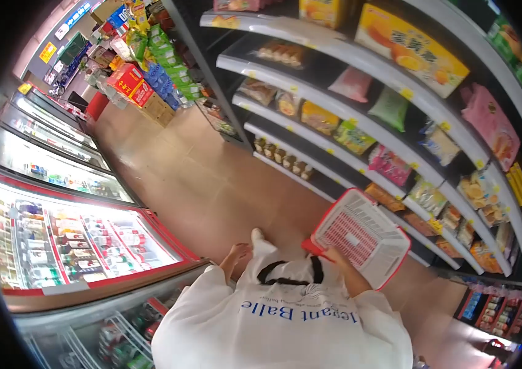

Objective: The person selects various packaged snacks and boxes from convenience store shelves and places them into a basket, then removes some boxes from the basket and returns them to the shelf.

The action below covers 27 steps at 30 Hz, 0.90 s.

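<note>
Shopping basket (362,240) in hand beside the snack shelves (261,24).
The right hand (336,256) grips the basket's red handle (312,248); the left hand (236,251) hangs loosely open near the drinks fridge (132,278).

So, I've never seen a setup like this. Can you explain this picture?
There is no machine: a person works with two bare hands. The single camera sits on their head, looking forward and down, so their white top fills the bottom, its lettering upside down. The right hand grips the red handle of a shopping basket; the left hand shows nothing in it. Packaged food stands on shelves to the right, drinks in a lit cooler to the left, with floor between.
</note>
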{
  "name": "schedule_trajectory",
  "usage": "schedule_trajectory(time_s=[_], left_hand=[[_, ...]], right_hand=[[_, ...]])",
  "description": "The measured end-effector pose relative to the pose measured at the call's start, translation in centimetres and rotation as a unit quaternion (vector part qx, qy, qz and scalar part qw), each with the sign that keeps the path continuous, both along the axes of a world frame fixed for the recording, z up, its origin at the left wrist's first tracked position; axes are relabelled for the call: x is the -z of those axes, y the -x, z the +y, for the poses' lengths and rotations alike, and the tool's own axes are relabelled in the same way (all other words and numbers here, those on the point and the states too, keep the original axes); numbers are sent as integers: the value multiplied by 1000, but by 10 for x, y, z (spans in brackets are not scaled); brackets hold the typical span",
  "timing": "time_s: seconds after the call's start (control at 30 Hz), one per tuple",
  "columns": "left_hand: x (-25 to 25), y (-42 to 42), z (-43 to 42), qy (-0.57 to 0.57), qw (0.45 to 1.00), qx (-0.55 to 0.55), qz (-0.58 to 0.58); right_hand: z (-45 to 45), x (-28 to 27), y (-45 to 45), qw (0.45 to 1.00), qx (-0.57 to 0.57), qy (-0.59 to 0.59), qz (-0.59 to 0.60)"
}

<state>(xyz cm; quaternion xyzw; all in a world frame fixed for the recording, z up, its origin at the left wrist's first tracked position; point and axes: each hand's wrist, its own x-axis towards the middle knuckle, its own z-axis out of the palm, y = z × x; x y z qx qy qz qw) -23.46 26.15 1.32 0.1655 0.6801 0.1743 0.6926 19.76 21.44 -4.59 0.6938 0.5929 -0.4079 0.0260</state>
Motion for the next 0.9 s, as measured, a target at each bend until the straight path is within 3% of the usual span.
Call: schedule_trajectory(time_s=[0.07, 0.1, 0.2, 0.27, 0.3, 0.33, 0.37, 0.43, 0.47, 0.53, 0.73, 0.8, 0.9], left_hand=[[9, 45, 18, 9, 1000, -3, -4], [7, 67, 26, 12, 1000, -4, -4], [10, 131, 51, 11, 1000, -3, 3], [18, 162, 71, 16, 996, 12, 84], [36, 184, 82, 13, 997, 15, 81], [60, 209, 92, 10, 998, 25, 61], [74, 223, 100, 8, 999, 34, 39], [38, 222, 116, -14, 998, 33, 50], [19, 219, 123, -32, 997, 29, 64], [7, 212, 132, -47, 996, 25, 65], [9, 212, 117, -53, 998, -12, -16], [11, 221, 104, -40, 999, -21, -31], [37, 246, 80, -21, 997, -66, -18]], right_hand=[[10, -24, 22, 996, -23, -9, -90], [4, -20, 30, 987, -23, -104, -118], [26, -21, 59, 983, -38, -49, -173], [45, -49, 77, 963, 119, -65, -232], [55, -56, 93, 917, 211, -255, -224], [62, -62, 102, 915, 213, -256, -227], [72, -67, 108, 953, 140, -191, -188], [96, -75, 128, 986, 54, -97, -124], [108, -76, 145, 986, 51, -101, -126], [127, -76, 179, 958, -13, -255, -134], [193, -67, 259, 986, -25, -149, -75], [205, -72, 270, 979, -57, -190, 52], [220, -75, 278, 983, -74, -166, -12]])
